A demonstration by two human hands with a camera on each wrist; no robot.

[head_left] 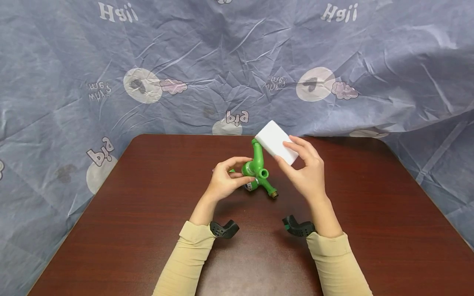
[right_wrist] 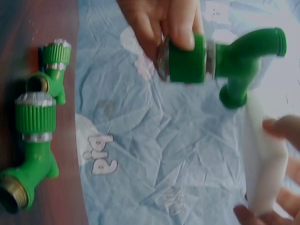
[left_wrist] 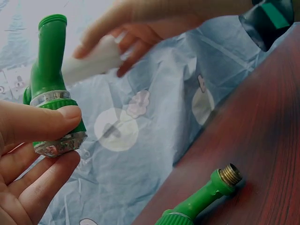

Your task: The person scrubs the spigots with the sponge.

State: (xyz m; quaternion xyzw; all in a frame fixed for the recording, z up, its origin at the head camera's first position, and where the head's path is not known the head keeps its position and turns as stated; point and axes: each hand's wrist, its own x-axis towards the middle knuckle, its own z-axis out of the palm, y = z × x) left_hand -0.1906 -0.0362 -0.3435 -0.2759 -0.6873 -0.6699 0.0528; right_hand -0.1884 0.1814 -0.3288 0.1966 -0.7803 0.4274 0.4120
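Observation:
My left hand (head_left: 226,177) holds a green plastic tap (head_left: 257,158) above the table, thumb and fingers round its ribbed knob. Its curved spout points up in the left wrist view, where silvery trim shows on the knob (left_wrist: 58,143). A white rectangular sponge (head_left: 275,142) is pinched between the thumb and fingers of my right hand (head_left: 308,172). The sponge is right beside the tap; whether they touch I cannot tell. Two more green taps lie on the table below, a larger one (right_wrist: 35,117) and another (right_wrist: 55,65) in the right wrist view.
The dark red-brown table (head_left: 148,205) has a far edge close behind the hands. A blue-grey printed cloth (head_left: 222,61) hangs behind it. Black wrist mounts (head_left: 224,229) stick out inward from both wrists, above the tabletop.

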